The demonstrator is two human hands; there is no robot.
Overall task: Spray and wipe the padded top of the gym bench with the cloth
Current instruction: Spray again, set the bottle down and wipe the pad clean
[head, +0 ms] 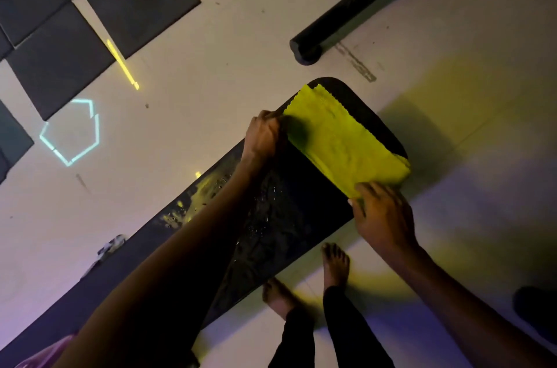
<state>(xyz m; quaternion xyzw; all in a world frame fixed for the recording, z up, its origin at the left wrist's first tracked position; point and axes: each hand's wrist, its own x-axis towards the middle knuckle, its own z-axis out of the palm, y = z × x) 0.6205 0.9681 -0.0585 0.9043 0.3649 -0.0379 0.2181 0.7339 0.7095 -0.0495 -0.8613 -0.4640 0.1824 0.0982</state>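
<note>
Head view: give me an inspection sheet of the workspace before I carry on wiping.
Surface: black padded bench top, wet droplets and streaks showing on the middle stretch.
Job's things: yellow cloth spread flat across the far end of the pad; spray bottle not clearly seen.
Clutter: small pale object beside the bench's far edge, too blurred to identify.
Hands: left hand grips the cloth's edge at one side of the pad; right hand holds the cloth's near corner at the other side.
Cables: nothing seen.
Surroundings: pale floor, dark floor mats, black equipment base, bare feet by the bench.
</note>
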